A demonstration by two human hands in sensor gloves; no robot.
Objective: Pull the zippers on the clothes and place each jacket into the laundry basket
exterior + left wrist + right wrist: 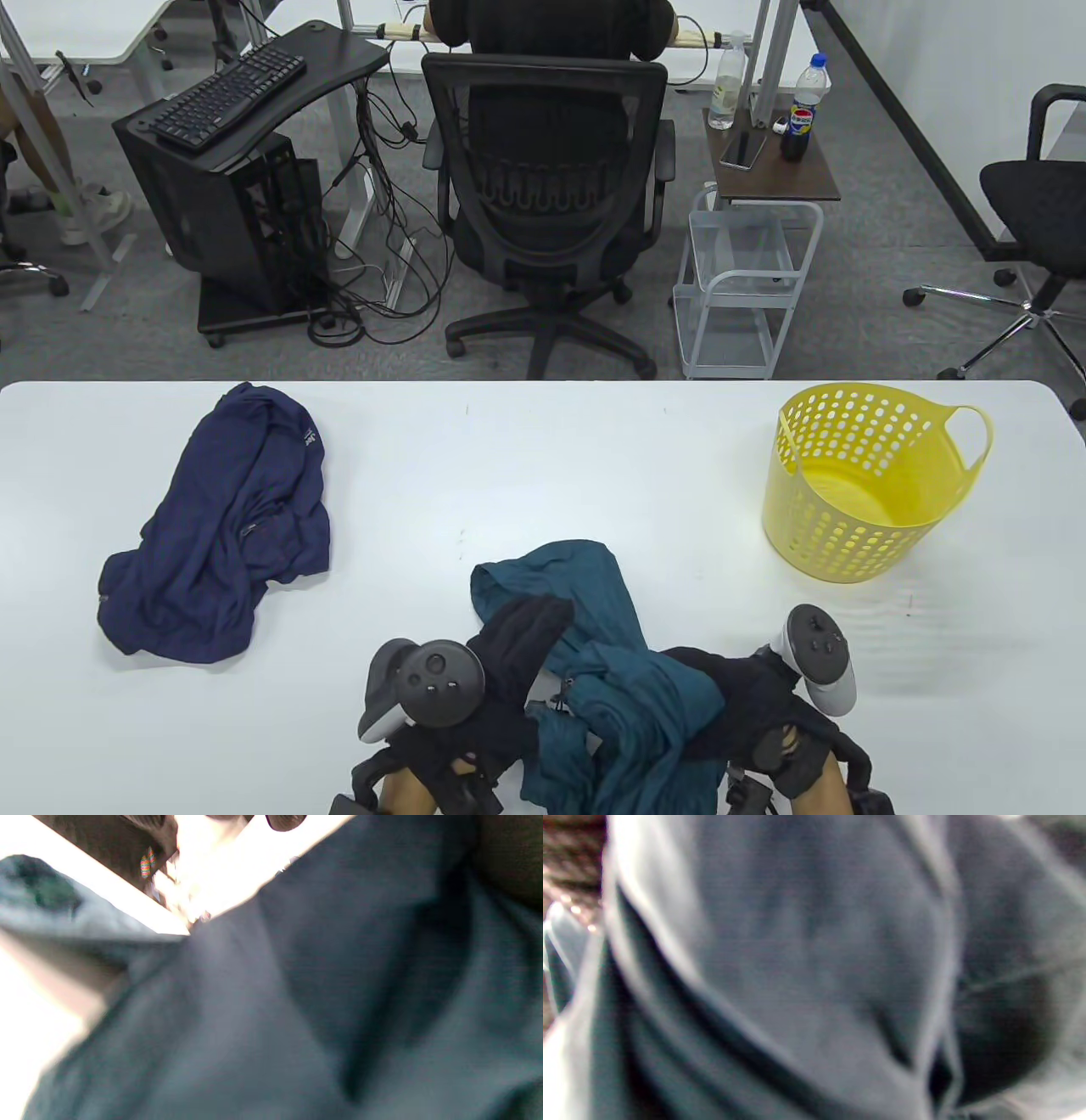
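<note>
A crumpled teal jacket lies at the table's near edge between my hands. My left hand, in a black glove, reaches onto its left side with the fingers curled into the fabric. My right hand lies at the jacket's right side, and teal cloth drapes over its fingers and hides them. Both wrist views are filled with blurred teal jacket fabric, and no fingers show there. A navy jacket lies bunched at the table's left. The yellow perforated laundry basket stands at the right with nothing in it.
The white table is bare between the navy jacket and the basket. Beyond its far edge a person sits in a black office chair. Near the chair are a wire trolley and a computer cart.
</note>
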